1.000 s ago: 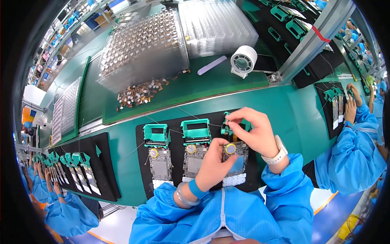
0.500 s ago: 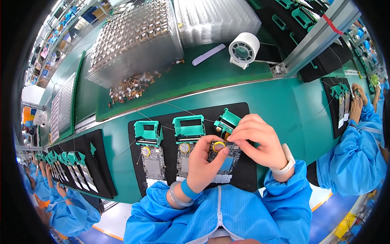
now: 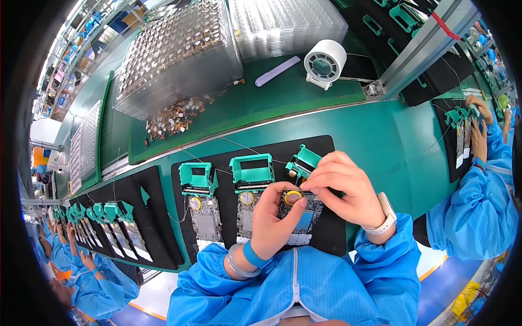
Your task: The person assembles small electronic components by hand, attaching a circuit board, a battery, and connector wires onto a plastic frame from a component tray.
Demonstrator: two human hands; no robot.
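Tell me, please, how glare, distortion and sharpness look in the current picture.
Head view: glare whitens the stacked clear trays; head view: the fisheye bends the scene toward its black surround; head view: left hand and right hand look clear, but detail at their fingertips is too small to tell.

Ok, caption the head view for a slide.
Left hand and right hand work at a circuit board on a black mat.

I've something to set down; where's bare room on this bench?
Widest: the green bench between your black mat and the right neighbour's mat. A narrower strip runs behind your mat, crossed by wires. Crowded: your mat, with circuit boards and green holders around left hand and right hand.
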